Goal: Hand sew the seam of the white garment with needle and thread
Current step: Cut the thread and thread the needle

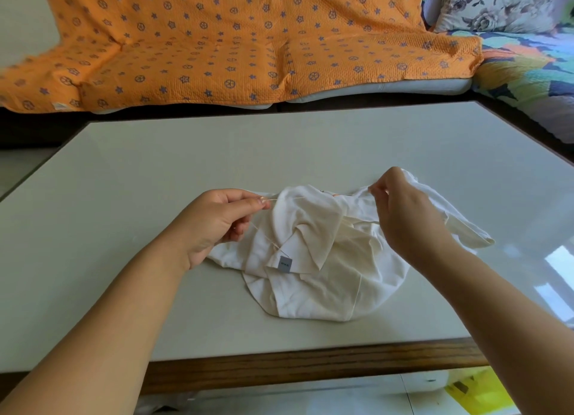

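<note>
Above the crumpled white fabric garment (310,259), a thin pale thread (285,198) runs left to right, pinched taut between left hand (214,222) and right hand (400,209).

Nothing can be read for certain. A small grey tag (285,264) on the garment (313,278), toward the near edge of the table (155,172), carries a short line of pale print, too small and blurred to make out.
</note>
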